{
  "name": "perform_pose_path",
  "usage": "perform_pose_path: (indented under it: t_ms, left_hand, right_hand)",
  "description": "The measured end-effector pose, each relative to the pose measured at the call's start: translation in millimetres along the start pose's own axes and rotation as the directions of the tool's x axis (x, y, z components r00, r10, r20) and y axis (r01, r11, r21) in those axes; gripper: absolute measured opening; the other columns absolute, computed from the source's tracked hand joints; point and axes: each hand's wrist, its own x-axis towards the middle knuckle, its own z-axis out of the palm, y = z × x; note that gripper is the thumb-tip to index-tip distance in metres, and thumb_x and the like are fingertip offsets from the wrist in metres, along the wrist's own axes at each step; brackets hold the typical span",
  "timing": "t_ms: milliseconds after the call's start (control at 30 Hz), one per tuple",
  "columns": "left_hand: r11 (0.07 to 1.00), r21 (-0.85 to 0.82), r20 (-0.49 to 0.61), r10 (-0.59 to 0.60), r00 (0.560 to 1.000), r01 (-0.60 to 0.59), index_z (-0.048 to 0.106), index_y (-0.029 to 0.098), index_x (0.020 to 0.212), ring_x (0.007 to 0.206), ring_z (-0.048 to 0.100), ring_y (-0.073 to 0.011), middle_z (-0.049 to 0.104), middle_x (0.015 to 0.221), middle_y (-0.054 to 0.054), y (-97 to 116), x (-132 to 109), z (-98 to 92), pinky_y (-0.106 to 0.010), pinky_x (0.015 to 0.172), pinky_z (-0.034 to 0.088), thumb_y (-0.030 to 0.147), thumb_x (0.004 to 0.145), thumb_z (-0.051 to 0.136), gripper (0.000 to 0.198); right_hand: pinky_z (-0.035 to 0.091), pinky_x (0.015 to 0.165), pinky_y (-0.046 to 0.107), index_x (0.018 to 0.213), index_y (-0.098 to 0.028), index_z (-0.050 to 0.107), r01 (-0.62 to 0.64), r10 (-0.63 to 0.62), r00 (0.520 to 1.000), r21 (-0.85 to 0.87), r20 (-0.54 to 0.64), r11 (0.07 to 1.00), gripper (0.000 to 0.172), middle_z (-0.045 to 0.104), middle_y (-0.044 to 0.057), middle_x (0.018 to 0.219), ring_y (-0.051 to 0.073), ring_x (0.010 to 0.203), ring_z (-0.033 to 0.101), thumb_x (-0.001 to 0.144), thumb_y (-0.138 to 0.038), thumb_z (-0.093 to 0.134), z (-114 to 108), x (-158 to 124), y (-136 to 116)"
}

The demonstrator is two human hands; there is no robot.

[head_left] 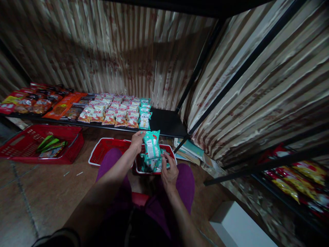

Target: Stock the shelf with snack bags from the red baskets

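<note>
Pinching with our left hand (137, 140), we hold a green packet (152, 145) over the red basket (168, 148).
Our right hand (169, 172) curls by its lower corner, grip unclear; likely a lifting-out step, calling next for steady pinching.

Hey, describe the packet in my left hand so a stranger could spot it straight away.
Find the black shelf, then the red basket of teal packets below its right end. Just above those, your left hand grips one teal packet by its top corner. It alone is held up, a white printed panel showing.
</note>
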Motion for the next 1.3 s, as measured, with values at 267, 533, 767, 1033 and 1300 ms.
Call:
perform_pose_path:
  t_ms: [267, 533, 767, 1033, 1300]
  left_hand:
    - [0.993, 0.117, 0.072, 0.021, 0.997, -0.03, 0.062, 0.015, 0.068, 0.05, 0.049, -0.008, 0.058, 0.056, 0.004, -1.3, -16.3, 6.1, -0.02, 0.052, 0.037, 0.038, 0.056, 0.078, 0.031]
    - [0.98, 0.199, 0.118, 0.003, 0.993, -0.027, 0.062, 0.015, 0.067, 0.051, 0.047, -0.0082, 0.057, 0.056, 0.004, -2.4, -26.0, 6.6, -0.02, 0.052, 0.037, 0.037, 0.056, 0.077, 0.029]
    - [0.979, 0.203, 0.107, -0.052, 0.993, 0.029, 0.065, 0.017, 0.078, 0.065, 0.054, -0.0097, 0.063, 0.075, 0.001, -4.9, -26.8, 4.7, -0.02, 0.06, 0.04, 0.036, 0.062, 0.074, 0.027]
    - [0.939, 0.298, 0.244, -0.25, 0.937, 0.173, 0.063, 0.018, 0.083, 0.064, 0.055, -0.009, 0.063, 0.078, 0.0, -0.7, -45.4, 2.2, -0.017, 0.053, 0.037, 0.042, 0.065, 0.072, 0.032]
    - [0.957, 0.224, 0.217, -0.232, 0.948, 0.183, 0.064, 0.015, 0.085, 0.061, 0.059, -0.0117, 0.067, 0.076, -0.004, -15.1, -37.4, -0.5, -0.022, 0.056, 0.046, 0.042, 0.061, 0.076, 0.038]
  right_hand:
    - [0.05, 0.085, 0.033, 0.106, -0.021, 0.066, -0.595, 0.533, 0.798, 0.509, 0.281, 0.623, 0.051, 0.071, 0.007, 0.102, 0.02, 0.096, 0.065, 0.067, -0.054, 0.068, 15.2, 42.6, 1.3]
    - [0.043, 0.051, 0.022, 0.075, -0.017, 0.072, -0.676, 0.626, 0.705, 0.582, 0.332, 0.452, 0.037, 0.064, -0.003, 0.058, 0.008, 0.049, 0.053, 0.052, -0.046, 0.081, 26.3, 58.1, -8.2]
    - [0.044, 0.051, 0.023, 0.07, -0.018, 0.071, -0.655, 0.679, 0.696, 0.595, 0.235, 0.466, 0.033, 0.067, -0.003, 0.06, 0.01, 0.051, 0.056, 0.049, -0.042, 0.081, 32.1, 64.7, 3.5]
    - [0.045, 0.051, 0.023, 0.072, -0.019, 0.071, -0.643, 0.685, 0.706, 0.569, 0.181, 0.513, 0.03, 0.066, -0.004, 0.057, 0.012, 0.052, 0.059, 0.052, -0.04, 0.079, 34.7, 74.9, 18.9]
    - [0.049, 0.06, 0.024, 0.079, -0.019, 0.072, -0.678, 0.656, 0.7, 0.549, 0.281, 0.489, 0.038, 0.072, -0.001, 0.07, 0.015, 0.066, 0.064, 0.054, -0.047, 0.078, 32.5, 71.3, 13.2]
